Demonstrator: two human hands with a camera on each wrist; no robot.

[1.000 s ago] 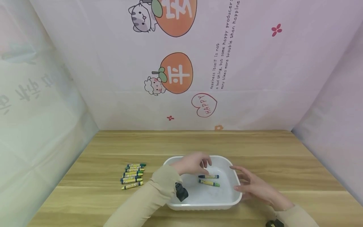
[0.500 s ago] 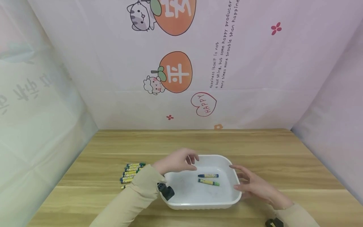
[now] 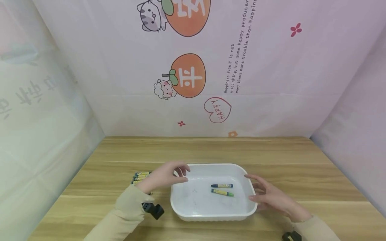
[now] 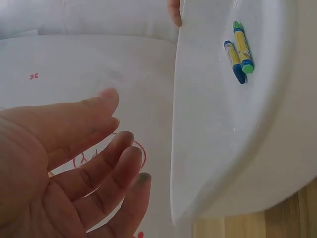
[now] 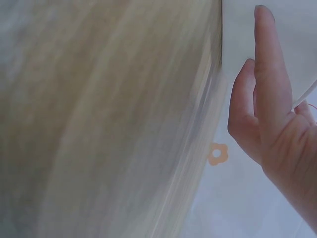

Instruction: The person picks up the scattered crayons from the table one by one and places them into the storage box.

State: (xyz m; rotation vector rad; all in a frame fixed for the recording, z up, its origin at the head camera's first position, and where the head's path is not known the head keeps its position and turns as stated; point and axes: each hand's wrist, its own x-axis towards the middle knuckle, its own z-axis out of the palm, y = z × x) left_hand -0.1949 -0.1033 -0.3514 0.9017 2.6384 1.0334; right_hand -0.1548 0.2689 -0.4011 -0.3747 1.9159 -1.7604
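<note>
In the head view a white plastic basin [image 3: 211, 207] stands on the table with two crayons inside, one dark blue [image 3: 221, 185] and one light green [image 3: 222, 192]. My left hand [image 3: 166, 174] hovers by the basin's left rim, palm turned toward it, fingers loosely bent. Nothing lies between its thumb and fingers in the left wrist view [image 4: 74, 158]. At the basin's right end, my right hand [image 3: 272, 198] rests its thumb and fingertips against the rim, fingers spread. A row of crayons [image 3: 141, 177] lies on the table at left, largely covered by the left hand and wrist.
A wood-grain table [image 3: 271, 152] carries everything. Behind it hangs a pale printed cloth [image 3: 271, 100], with more cloth at both sides. Each wrist wears a small black device, such as the left one's camera mount [image 3: 153, 210].
My left hand has moved left from above the two crayons, out over the basin's left rim, covering more of the crayon row. My right hand and the basin have stayed in place.
</note>
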